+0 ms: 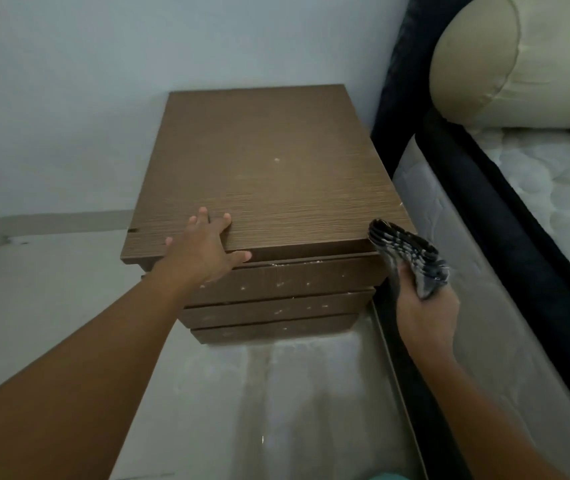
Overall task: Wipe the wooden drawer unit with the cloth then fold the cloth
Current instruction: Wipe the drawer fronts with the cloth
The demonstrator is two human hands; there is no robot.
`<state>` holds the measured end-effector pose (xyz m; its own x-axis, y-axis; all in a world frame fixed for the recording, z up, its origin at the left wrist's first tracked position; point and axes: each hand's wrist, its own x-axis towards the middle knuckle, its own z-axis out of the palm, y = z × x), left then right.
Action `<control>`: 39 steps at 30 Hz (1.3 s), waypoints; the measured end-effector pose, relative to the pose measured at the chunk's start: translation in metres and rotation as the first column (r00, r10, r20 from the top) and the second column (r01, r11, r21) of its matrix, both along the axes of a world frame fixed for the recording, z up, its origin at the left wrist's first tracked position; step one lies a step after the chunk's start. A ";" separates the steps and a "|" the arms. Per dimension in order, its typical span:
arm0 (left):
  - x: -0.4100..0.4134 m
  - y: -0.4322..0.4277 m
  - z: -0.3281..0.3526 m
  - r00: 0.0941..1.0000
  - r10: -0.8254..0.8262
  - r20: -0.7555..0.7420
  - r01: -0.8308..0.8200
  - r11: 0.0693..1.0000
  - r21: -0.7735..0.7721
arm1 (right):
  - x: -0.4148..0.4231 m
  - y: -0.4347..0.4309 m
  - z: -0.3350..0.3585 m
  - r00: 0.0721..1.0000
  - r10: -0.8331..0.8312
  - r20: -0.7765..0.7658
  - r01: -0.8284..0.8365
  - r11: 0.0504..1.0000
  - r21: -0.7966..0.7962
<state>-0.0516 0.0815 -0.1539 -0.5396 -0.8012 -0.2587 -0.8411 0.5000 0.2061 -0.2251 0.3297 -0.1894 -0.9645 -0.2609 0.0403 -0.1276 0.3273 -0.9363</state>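
clerk: item one, the unit. position?

inspector: wooden drawer unit (269,161) stands on the pale floor (68,289). its back is against the light wall (103,81) and its right side is just beside the dark bed frame (397,98). the top is brown wood grain with a few pale specks. there is a small chip at its front left edge.

clerk: the front?

inspector: three drawer fronts (287,282) show below the top, stacked one under another. each is flecked with white marks.

clerk: left hand?

inspector: left hand (203,251) rests on the front edge of the top, left of centre. the fingers are straight and spread flat on the wood. the thumb stretches along the front lip, above the upper drawer. it holds nothing.

clerk: right hand?

inspector: right hand (422,306) is off the unit's front right corner, lower than the top, between the unit and the bed. its fingers are curled round the cloth.

clerk: and the cloth itself?

inspector: cloth (404,258) is dark with grey stripes and bunched in layered folds. its free end stands up out of the grip towards the front right corner of the top. the view overlaps there, so i cannot tell whether it touches the wood.

clerk: surroundings?

inspector: a white quilted mattress (553,188) lies inside the dark frame at the right. a cream pillow (519,64) is at its far end. the floor in front of the unit shows pale streaks.
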 end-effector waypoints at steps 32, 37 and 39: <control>0.073 0.008 -0.120 -0.010 0.555 -0.832 -0.527 0.704 0.476 | -0.004 -0.009 -0.073 0.386 0.079 -0.919 0.063 0.992 0.112; 0.075 0.001 -0.119 -0.020 0.596 -0.803 -0.497 0.691 0.525 | -0.002 -0.008 -0.068 0.339 0.073 -0.938 0.100 0.989 0.113; 0.076 0.001 -0.118 -0.024 0.597 -0.802 -0.490 0.692 0.530 | -0.005 -0.004 -0.066 0.325 0.063 -0.944 0.115 0.988 0.106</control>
